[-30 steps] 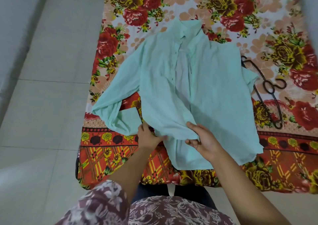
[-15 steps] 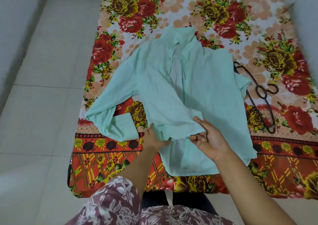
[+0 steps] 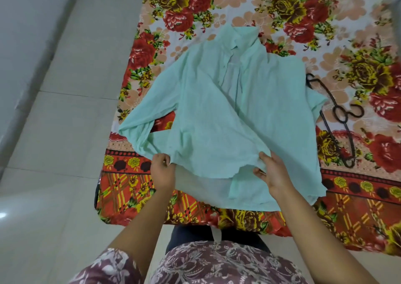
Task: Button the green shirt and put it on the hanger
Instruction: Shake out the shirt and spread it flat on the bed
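The two hands are farther apart now, and the front flap of the green shirt [image 3: 217, 110] is pulled wider and lifted a bit at the bottom. The left hand [image 3: 161, 170] has its fingers curled tight on the flap's left corner. The right hand [image 3: 272, 174] pinches the same bottom edge, thumb on top and fingers under. The shirt lies on the flowery bed [image 3: 358, 44], near the edge by the person, with its collar on the far side. Its front is open. One sleeve sticks out to the left. The dark hanger [image 3: 338, 118] lies flat on the bed, just beside the shirt's right side. A pale tiled floor [image 3: 65, 131] is to the left of the bed.
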